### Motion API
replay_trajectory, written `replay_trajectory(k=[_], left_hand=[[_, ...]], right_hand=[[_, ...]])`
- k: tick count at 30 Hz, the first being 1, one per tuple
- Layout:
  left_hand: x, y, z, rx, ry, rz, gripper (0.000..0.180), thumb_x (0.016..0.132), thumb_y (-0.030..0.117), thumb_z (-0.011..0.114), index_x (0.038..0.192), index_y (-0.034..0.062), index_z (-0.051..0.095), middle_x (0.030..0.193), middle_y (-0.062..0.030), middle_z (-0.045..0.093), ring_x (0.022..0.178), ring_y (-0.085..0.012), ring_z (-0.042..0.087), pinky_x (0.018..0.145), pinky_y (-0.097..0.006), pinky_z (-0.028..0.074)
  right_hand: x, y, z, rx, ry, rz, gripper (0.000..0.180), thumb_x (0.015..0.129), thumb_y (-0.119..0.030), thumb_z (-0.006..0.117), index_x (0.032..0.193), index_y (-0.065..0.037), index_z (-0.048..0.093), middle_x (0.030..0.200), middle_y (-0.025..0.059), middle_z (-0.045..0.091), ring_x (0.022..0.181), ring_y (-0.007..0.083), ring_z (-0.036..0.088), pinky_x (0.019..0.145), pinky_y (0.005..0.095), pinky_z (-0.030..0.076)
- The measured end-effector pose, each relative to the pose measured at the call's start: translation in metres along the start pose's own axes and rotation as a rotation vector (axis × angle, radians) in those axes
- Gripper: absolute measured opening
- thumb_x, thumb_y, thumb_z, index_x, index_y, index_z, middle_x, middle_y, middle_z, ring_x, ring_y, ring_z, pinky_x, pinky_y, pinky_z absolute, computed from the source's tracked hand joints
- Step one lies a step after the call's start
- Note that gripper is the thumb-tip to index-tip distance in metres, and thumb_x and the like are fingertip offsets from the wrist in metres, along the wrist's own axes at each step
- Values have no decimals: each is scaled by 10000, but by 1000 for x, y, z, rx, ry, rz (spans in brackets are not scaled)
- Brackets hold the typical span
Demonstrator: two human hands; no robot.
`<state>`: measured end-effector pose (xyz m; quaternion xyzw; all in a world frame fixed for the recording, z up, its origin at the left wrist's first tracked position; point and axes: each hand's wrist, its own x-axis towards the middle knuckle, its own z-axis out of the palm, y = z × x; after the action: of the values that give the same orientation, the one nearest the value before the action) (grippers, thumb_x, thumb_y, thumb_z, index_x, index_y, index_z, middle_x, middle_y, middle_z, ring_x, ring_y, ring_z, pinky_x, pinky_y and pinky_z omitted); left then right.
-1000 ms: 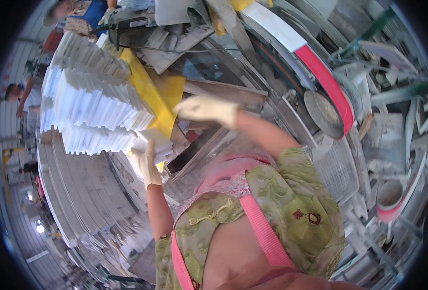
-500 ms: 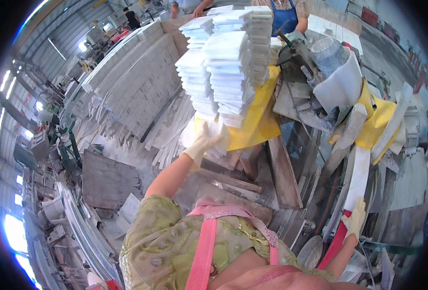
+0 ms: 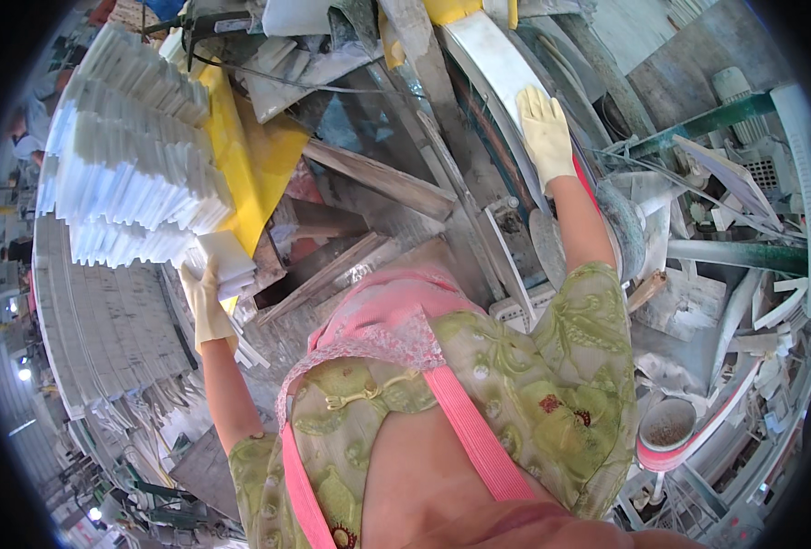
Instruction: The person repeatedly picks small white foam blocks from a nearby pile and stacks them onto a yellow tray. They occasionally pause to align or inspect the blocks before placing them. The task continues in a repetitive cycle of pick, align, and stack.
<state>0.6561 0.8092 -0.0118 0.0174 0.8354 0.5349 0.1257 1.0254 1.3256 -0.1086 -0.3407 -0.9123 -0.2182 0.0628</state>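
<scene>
My right hand (image 3: pixel 545 137), in a pale yellow rubber glove, lies flat with fingers stretched out on a long white slab (image 3: pixel 492 59). The slab runs along a narrow conveyor, with a red belt (image 3: pixel 585 179) showing beside my wrist. My left hand (image 3: pixel 206 302), gloved alike, is at the near end of a tall stack of thin white stone strips (image 3: pixel 140 174). Its thumb and fingers close around the edge of a few white strips (image 3: pixel 225 260); some of the fingers are hidden. Yellow sheeting (image 3: pixel 241 165) lies under and beside the stack.
Wooden boards (image 3: pixel 383 178) lean between the stack and the conveyor. A large block of grey-white strips (image 3: pixel 103 320) stands at the left. Green metal bars (image 3: pixel 740 254) and broken slabs lie at the right, near a round bowl (image 3: pixel 667 424). My pink apron (image 3: pixel 387 311) hangs in front.
The view has swung to the right, so the stack now appears at the left and the conveyor nearer the middle. My left hand stays by the stack, my right on the conveyor, now on the white slab.
</scene>
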Motion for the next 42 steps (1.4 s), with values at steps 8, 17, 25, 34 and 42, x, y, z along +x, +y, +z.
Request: replay_trajectory(k=[8, 17, 25, 34, 42], left_hand=[[9, -13, -4, 26, 16, -24, 1029, 834, 316, 836, 1597, -18, 231, 1558, -229, 382, 1361, -329, 478, 1131, -420, 392], [22, -26, -4, 32, 33, 62, 900, 792, 314, 865, 1490, -31, 414, 1407, -200, 529, 1235, -293, 574, 1016, -394, 487], [4, -11, 2, 382, 225, 261, 841, 756, 382, 864, 1441, 47, 508, 1308, -129, 628, 1217, -263, 601, 1005, -402, 487], [31, -10, 9, 346, 141, 11, 935, 668, 311, 931, 1387, -40, 447, 1174, -204, 671, 1057, -310, 681, 849, -386, 586], [19, -38, 5, 342, 316, 432, 1035, 659, 450, 896, 1461, 27, 398, 1282, -226, 584, 1185, -349, 601, 961, -471, 509]], right_hand=[[29, 21, -12, 98, 52, -30, 415, 990, -157, 448, 1368, -13, 537, 1323, 142, 641, 1298, 248, 574, 1150, 459, 383], [68, 4, 19, -42, -68, -116, 576, 976, -171, 475, 1523, -10, 389, 1594, 141, 417, 1481, 237, 391, 1214, 481, 299], [95, 16, 16, 313, 49, -296, 533, 922, -110, 532, 1446, -18, 512, 1461, 217, 535, 1369, 347, 495, 1156, 449, 381], [107, -98, -124, 1511, -184, 155, 448, 1015, -353, 602, 1172, 56, 691, 1014, 100, 739, 906, 191, 674, 829, 366, 518], [19, -398, -226, 1983, -190, 303, 406, 1072, -322, 538, 1154, 59, 653, 1038, 88, 675, 942, 183, 591, 876, 346, 469]])
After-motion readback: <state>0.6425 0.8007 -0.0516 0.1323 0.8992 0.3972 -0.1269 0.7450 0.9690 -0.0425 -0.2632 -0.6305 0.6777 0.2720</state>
